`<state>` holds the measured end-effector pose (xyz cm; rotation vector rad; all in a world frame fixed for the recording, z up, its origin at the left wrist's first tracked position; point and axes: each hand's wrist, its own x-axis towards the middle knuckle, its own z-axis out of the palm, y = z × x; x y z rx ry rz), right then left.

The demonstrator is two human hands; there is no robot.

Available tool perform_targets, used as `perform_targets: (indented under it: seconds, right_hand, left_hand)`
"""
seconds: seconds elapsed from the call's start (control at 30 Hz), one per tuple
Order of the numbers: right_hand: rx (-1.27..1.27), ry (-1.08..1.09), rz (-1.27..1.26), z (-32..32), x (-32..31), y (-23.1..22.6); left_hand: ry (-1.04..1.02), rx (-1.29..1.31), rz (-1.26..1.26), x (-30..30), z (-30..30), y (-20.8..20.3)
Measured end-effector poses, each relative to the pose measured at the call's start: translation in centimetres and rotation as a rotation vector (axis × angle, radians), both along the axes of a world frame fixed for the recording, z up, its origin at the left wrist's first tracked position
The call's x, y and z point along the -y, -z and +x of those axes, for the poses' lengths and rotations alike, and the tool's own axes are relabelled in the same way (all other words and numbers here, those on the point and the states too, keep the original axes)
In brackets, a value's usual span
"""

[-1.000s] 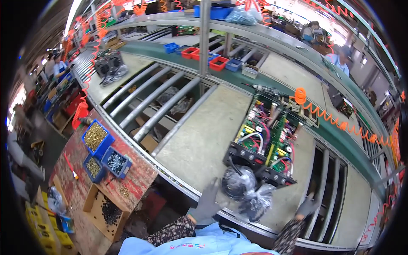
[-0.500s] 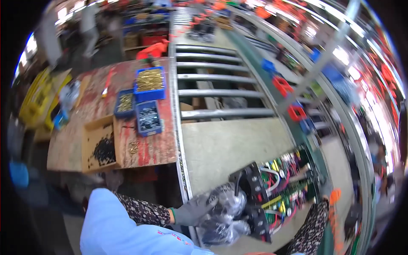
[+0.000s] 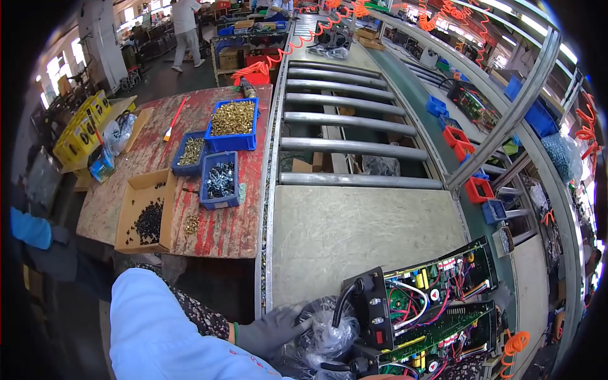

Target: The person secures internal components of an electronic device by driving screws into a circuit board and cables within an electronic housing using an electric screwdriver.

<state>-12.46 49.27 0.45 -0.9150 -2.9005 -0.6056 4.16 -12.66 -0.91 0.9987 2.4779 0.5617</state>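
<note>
Swinging in since a second ago, the left hand (image 3: pixel 269 332) is leaving its spot apart from the plastic and is now touching the wrapped bundle (image 3: pixel 326 335) at the near end of the pale plate (image 3: pixel 361 234), while the whole view is turning leftward along the line. Gloved in grey, that hand is pressing up to the clear film, but whether its grip is closing or just lying there, I'm not managing to tell! Down at the plate's near right, a floral right sleeve (image 3: pixel 465 369) is peeking out low; the right hand is mostly hiding around the units, so its grip is escaping me too. On that same corner of the plate, a nearer circuit unit (image 3: pixel 437 339) and a farther circuit unit (image 3: pixel 424 290) are lying side by side, showing green boards and bright wires, with a black cable (image 3: pixel 342 304) looping from the farther one into the plastic. Right of the plate, an orange coiled hose (image 3: pixel 516 344) is dangling. Left of it, the worn red bench (image 3: pixel 237 231) is carrying a cardboard tray (image 3: pixel 166 221) of black bits, and blue tubs (image 3: pixel 218 202) are brimming with small metal parts. Just beyond the plate, steel rollers (image 3: pixel 348 118) are stretching away, and far past it, upper left, a person in pale clothes (image 3: pixel 185 19) is striding along!
</note>
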Motion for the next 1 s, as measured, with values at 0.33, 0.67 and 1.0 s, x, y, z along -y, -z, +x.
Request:
perform_targets:
  seconds: [0.33, 0.67, 1.0]
  right_hand:
    - [-0.099, -0.039, 0.227, 6.2, 10.1, -12.2]
    - [-0.631, -0.287, -0.863, 31.2, 19.7, -16.5]
    - [-0.870, -0.598, -1.662, 34.9, 39.2, -7.0]
  left_hand:
    - [-0.036, -0.020, -0.075, -0.8, 2.0, -0.5]
    - [-0.047, -0.096, 0.014, -1.3, 4.3, 0.5]
    - [0.021, -0.111, 0.135, -3.4, 7.8, 3.0]
